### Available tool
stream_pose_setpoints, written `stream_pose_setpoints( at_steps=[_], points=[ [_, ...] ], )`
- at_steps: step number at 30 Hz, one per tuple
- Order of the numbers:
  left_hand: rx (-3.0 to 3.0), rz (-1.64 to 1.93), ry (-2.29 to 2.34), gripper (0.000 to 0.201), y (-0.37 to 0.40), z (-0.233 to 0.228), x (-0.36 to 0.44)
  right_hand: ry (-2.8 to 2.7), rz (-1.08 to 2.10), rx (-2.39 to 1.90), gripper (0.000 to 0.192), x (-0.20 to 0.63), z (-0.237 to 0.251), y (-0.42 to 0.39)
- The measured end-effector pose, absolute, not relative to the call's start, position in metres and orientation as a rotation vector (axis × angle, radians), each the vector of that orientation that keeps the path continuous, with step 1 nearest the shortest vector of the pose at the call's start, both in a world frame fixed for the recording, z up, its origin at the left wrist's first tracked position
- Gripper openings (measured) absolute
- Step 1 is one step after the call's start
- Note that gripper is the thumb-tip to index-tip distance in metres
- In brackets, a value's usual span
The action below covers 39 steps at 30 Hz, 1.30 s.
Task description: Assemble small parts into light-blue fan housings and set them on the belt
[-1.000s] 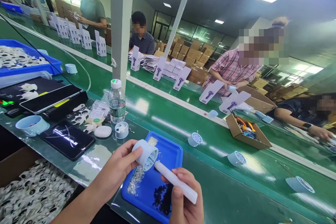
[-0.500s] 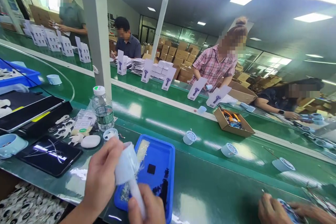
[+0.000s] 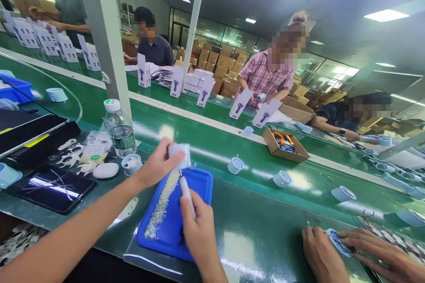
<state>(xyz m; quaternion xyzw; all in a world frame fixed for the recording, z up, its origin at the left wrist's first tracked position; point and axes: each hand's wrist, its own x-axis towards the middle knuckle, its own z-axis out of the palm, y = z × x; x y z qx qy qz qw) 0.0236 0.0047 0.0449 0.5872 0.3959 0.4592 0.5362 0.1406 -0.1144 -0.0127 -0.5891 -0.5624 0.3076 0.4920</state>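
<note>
My left hand (image 3: 156,166) grips a small pale blue round housing (image 3: 180,154) and holds it above the far edge of a blue tray (image 3: 199,185). My right hand (image 3: 198,230) is closed around a white pen-shaped tool (image 3: 186,192), whose tip points up into the underside of the housing. The tray lies on the green bench in front of me and carries a strip of tiny clear beads (image 3: 161,205); a patch of small dark parts is mostly hidden behind my right hand.
A water bottle (image 3: 117,130), a phone (image 3: 49,188), a white pebble-shaped case (image 3: 105,170) and white fan blades (image 3: 71,152) lie to the left. Round housings (image 3: 235,166) ride the green belt (image 3: 299,194). A co-worker's hands (image 3: 345,250) work at lower right. People stand behind the far belt.
My view has swung right and down. My left hand lifted the housing further out over the tray's far edge, and the tool now stands upright beneath it. The co-worker's hands show more fully.
</note>
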Motion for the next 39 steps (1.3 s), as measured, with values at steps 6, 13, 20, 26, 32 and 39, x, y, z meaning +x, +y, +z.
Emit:
stream_pose_setpoints(
  at_steps=[6,13,20,26,32,39],
  points=[
    [2.371,0.482,1.28,0.039,0.107,0.009,0.062,-1.194,0.766,-1.52,0.031,0.163,-0.038,-0.083],
    [2.436,0.432,1.257,0.041,0.095,0.017,0.037,-1.078,0.893,-1.324,0.025,0.16,-0.055,-0.084],
    [2.435,0.29,1.631,0.041,0.027,0.009,-0.059,-1.141,1.023,-1.242,0.027,0.156,-0.068,-0.085],
    [2.434,0.355,1.697,0.036,0.012,-0.027,-0.078,-1.228,1.031,-1.272,0.026,0.156,-0.069,-0.085],
    [2.319,0.48,1.682,0.036,0.022,-0.031,-0.082,-1.38,0.939,-1.296,0.021,0.154,-0.068,-0.088],
    [1.907,0.918,1.537,0.031,0.005,0.005,-0.072,-1.6,0.827,-1.35,0.018,0.157,-0.058,-0.089]
  ],
)
